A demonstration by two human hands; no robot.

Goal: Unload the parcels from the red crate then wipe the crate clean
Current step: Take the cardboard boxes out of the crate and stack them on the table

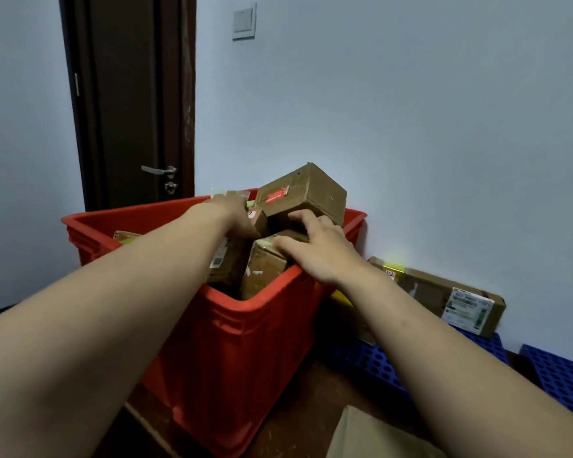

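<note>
Head view looks down on the red crate [245,342] at 6 o'clock of the frame, still packed with cardboard parcels. At 12 o'clock of the crate a tilted top parcel [306,191] rises above the rim. Left hand [234,213] reaches into the pile beside a small labelled box [257,217]; its fingers are hidden, so its grip cannot be told. Right hand [318,247] lies spread and open, palm down, on a near parcel [263,266]. At 3 o'clock a long parcel [444,297] rests on a blue perforated mat [371,361] by the wall
</note>
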